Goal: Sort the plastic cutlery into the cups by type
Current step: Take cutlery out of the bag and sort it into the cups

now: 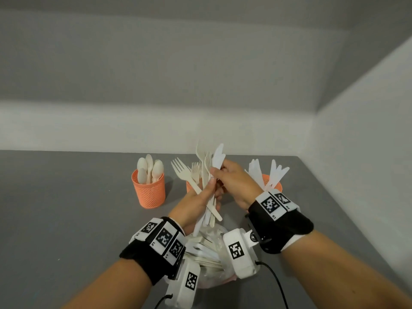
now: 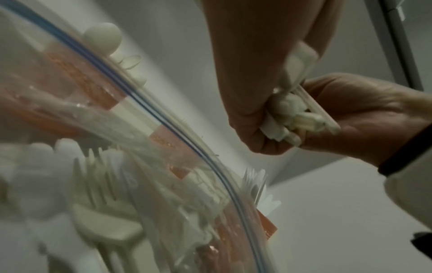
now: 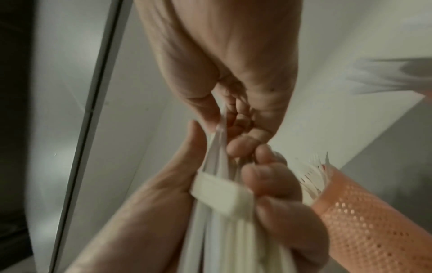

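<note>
My left hand (image 1: 208, 192) grips a bundle of white and cream plastic cutlery (image 1: 206, 172) upright above the table, with forks and a knife fanning out at the top. My right hand (image 1: 219, 171) pinches the white knife (image 1: 218, 156) at the bundle's right edge. In the right wrist view, thumb and fingers of that hand (image 3: 224, 129) close on the knife's thin edge just above the left hand (image 3: 177, 188). Three orange mesh cups stand behind: spoons in the left cup (image 1: 149, 192), forks in the middle cup (image 1: 189, 186), knives in the right cup (image 1: 273, 182).
A clear zip bag (image 1: 211, 250) with more mixed cutlery lies on the grey table (image 1: 78, 208) under my wrists; it fills the left of the left wrist view (image 2: 131, 166). White walls close the table at the back and right.
</note>
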Demonstrator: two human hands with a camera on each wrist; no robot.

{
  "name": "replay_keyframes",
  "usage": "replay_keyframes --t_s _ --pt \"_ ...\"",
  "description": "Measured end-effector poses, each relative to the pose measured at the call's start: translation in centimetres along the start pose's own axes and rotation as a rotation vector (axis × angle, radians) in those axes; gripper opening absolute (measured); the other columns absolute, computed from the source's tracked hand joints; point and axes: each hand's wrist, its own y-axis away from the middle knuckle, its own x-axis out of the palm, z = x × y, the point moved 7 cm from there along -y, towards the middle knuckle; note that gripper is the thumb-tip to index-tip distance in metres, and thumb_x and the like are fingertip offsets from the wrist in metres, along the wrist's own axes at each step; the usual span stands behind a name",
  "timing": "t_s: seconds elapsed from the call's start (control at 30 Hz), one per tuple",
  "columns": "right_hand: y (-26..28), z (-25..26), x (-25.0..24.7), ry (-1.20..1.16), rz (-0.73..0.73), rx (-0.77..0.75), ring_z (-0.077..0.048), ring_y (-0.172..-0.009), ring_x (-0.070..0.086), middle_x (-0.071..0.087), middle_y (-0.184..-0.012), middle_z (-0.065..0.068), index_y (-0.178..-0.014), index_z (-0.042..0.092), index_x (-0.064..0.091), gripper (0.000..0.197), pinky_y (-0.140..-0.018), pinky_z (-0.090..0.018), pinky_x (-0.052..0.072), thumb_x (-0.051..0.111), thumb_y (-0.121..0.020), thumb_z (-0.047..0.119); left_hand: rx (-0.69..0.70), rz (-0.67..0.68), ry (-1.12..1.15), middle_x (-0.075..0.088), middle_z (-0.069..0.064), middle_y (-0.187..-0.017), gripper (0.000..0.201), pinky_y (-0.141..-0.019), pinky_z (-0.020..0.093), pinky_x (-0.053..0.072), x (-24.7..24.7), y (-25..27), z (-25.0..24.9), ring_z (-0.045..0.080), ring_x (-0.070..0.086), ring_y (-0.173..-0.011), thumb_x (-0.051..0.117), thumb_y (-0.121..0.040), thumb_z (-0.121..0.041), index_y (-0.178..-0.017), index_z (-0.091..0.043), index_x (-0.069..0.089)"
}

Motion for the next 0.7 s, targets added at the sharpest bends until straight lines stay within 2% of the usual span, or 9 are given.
replay_keyframes --t_s 0.13,0.2,0.27,0.33,0.37,0.43,0.5,0.6,0.7 --pt "0.2 0.2 -0.9 -0.068 0.014 0.006 -0.024 -0.07 0.06 0.059 -0.092 -0.016 -0.114 0.003 0.052 0.022 -0.061 -0.033 0.053 0.041 -0.098 0.013 -0.106 -0.098 0.098 0.053 0.002 -0.068 0.045 -0.048 0.023 0.046 -0.6 -0.7 1.2 0.012 0.051 -0.053 0.038 -0.093 -0.05 -0.1 -0.01 0.057" --pt "0.4 0.6 -1.5 -0.022 0.013 -0.043 -0.024 -0.07 0.062 0.059 -0.089 -0.015 -0.106 0.006 0.049 0.014 -0.057 -0.029 0.052 0.04 -0.098 0.013 -0.138 -0.177 0.169 0.057 0.007 -0.073 0.043 -0.048 0.026 0.049 -1.1 -1.4 1.7 0.016 0.058 -0.054 0.042 -0.095 -0.042 -0.113 -0.006 0.056" --pt "0.5 1.2 -3.2 0.017 -0.036 -0.09 -0.017 -0.064 0.06 0.057 -0.08 -0.008 -0.096 0.012 0.048 0.008 -0.05 -0.023 0.048 0.039 -0.098 0.012 -0.152 -0.223 0.243 0.056 0.008 -0.073 0.032 -0.05 0.027 0.051 -1.1 -2.4 2.1 0.016 0.061 -0.054 0.048 -0.095 -0.031 -0.113 -0.005 0.054" --pt "0.2 2.2 -6.1 0.076 -0.159 -0.154 -0.015 -0.065 0.056 0.054 -0.078 -0.003 -0.091 0.016 0.047 0.011 -0.051 -0.023 0.048 0.04 -0.098 0.012 -0.149 -0.249 0.284 0.05 0.003 -0.06 0.02 -0.048 0.025 0.048 -1.2 -3.2 2.2 0.013 0.053 -0.046 0.05 -0.094 -0.024 -0.102 -0.006 0.052" --pt "0.1 2.9 -7.6 0.129 -0.239 -0.211 -0.019 -0.069 0.056 0.054 -0.08 -0.005 -0.091 0.015 0.046 0.009 -0.057 -0.029 0.05 0.041 -0.097 0.013 -0.142 -0.263 0.27 0.049 0.0 -0.054 0.016 -0.045 0.023 0.046 -1.4 -3.2 2.0 0.011 0.05 -0.042 0.05 -0.094 -0.021 -0.102 -0.007 0.05" --pt "0.0 4.0 -10.7 0.285 -0.408 -0.31 -0.031 -0.079 0.058 0.056 -0.084 -0.011 -0.093 0.009 0.048 0.008 -0.071 -0.042 0.051 0.043 -0.096 0.014 -0.125 -0.302 0.219 0.049 -0.002 -0.049 0.02 -0.04 0.02 0.043 -1.8 -3.1 1.7 0.01 0.048 -0.038 0.054 -0.092 -0.019 -0.106 -0.009 0.042" --pt "-0.1 3.9 -12.9 0.417 -0.524 -0.338 -0.033 -0.08 0.057 0.057 -0.085 -0.014 -0.096 0.001 0.051 0.014 -0.072 -0.04 0.047 0.045 -0.095 0.014 -0.107 -0.333 0.133 0.047 -0.002 -0.045 0.027 -0.038 0.02 0.04 -1.9 -2.7 1.6 0.011 0.044 -0.035 0.058 -0.09 -0.022 -0.101 -0.008 0.037" --pt "-0.6 1.7 -14.4 0.521 -0.576 -0.294 -0.034 -0.078 0.056 0.06 -0.087 -0.018 -0.089 0.0 0.052 0.013 -0.069 -0.036 0.044 0.049 -0.094 0.012 -0.081 -0.221 0.09 0.046 -0.001 -0.05 0.02 -0.04 0.023 0.039 -0.8 -2.5 1.3 0.012 0.042 -0.038 0.057 -0.091 -0.026 -0.084 -0.012 0.044" --pt "-1.9 -1.6 -14.8 0.552 -0.535 -0.186 -0.03 -0.073 0.053 0.058 -0.077 -0.016 -0.082 0.002 0.051 0.012 -0.061 -0.032 0.04 0.05 -0.092 0.008 -0.072 -0.125 0.101 0.053 0.002 -0.061 0.009 -0.045 0.025 0.044 0.3 -2.1 0.5 0.013 0.047 -0.045 0.049 -0.095 -0.021 -0.095 -0.012 0.052"
